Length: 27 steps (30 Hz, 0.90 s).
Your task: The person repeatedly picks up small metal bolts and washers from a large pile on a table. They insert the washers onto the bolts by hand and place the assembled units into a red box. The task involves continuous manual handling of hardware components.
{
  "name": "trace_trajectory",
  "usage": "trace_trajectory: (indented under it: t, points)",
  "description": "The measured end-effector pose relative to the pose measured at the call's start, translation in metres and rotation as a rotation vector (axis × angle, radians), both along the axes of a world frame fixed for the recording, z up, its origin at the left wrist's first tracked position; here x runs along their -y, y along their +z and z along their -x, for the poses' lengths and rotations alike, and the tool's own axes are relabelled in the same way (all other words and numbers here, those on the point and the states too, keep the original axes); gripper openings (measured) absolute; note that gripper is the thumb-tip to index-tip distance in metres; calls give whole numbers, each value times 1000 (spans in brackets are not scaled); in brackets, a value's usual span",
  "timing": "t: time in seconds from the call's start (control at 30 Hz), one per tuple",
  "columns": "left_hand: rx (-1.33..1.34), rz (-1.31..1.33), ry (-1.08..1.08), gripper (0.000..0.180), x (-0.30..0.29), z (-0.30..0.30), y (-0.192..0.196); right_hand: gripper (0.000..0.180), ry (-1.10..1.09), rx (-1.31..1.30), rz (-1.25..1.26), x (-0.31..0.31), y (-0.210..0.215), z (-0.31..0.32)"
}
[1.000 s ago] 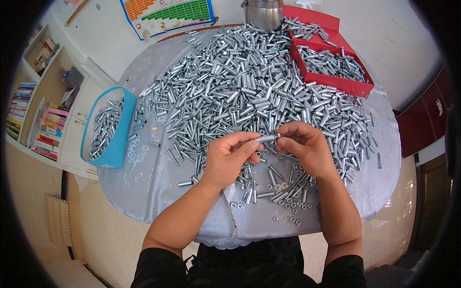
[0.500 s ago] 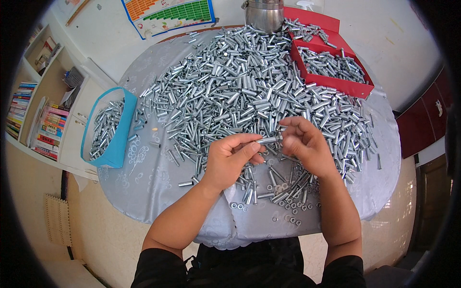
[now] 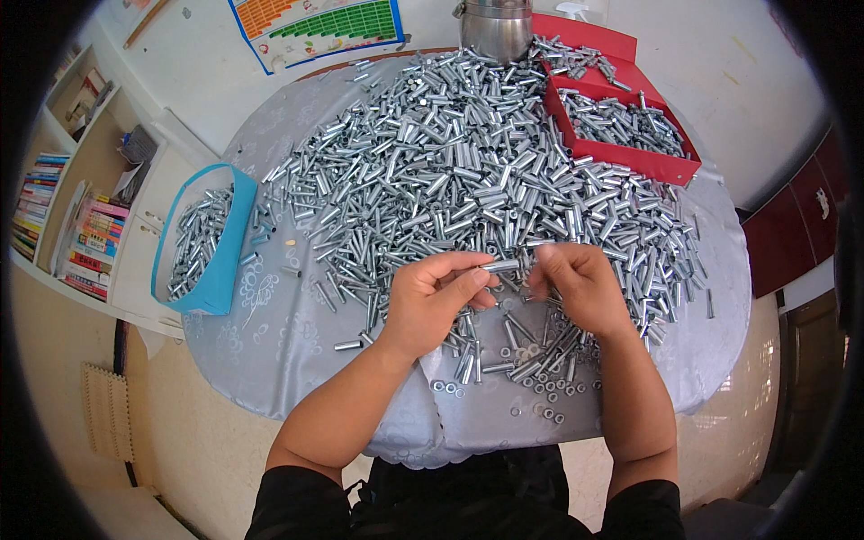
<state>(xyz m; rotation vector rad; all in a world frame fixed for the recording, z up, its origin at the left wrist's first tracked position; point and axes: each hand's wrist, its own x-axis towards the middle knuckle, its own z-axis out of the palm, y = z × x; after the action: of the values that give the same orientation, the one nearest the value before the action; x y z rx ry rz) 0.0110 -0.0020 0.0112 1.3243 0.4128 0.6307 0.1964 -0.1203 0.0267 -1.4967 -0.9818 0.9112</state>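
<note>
Taking the tabletop (image 3: 270,360) as a clock face, twelve at the far edge, the left hand (image 3: 423,301) sits just below the centre, its grip closed with thumb and fingers on a metal sleeve (image 3: 502,266); over the last second this hold barely shifts. The sleeve lies near the centre, its free end aimed at three o'clock. At that end the right hand (image 3: 585,288) has changed: pinched there first, then with fingers fanned, it now has them curled in, thumb up, just beside the tip. Its fingertips blur, so I cannot tell whether that grip holds anything. The work seems to be at the sleeve's right end, the left hand steadying it.

Counted left to right: one blue box (image 3: 236,243) of metal pieces at nine; one heap of metal pieces (image 3: 432,162), too many to count, across the middle; three loose rings (image 3: 438,386) at six; one steel pot (image 3: 498,36) at twelve; roughly a dozen nuts or washers (image 3: 552,396) at five; one red box (image 3: 648,165), also filled, at two.
</note>
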Motion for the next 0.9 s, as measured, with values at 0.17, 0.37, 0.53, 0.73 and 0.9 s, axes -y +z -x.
trace_trajectory:
  t: [0.17, 0.37, 0.53, 0.73, 0.9]
  points:
    - [16, 16, 3, 22, 0, -1, -1, 30, -127, -134, -189, -8, 1, 17]
    - [-4, 5, -4, 21, 0, -1, -1, 26, -55, -32, -70, 0, -5, -3]
    - [11, 15, 0, 22, 0, -1, -3, 24, -86, -131, -127, -6, 4, 15]
    - [7, 8, -5, 21, 0, 0, -2, 11, 24, -58, -106, -2, -9, -6]
    - [12, 4, -14, 21, -1, -2, -2, 12, 53, -165, -151, -1, -2, 3]
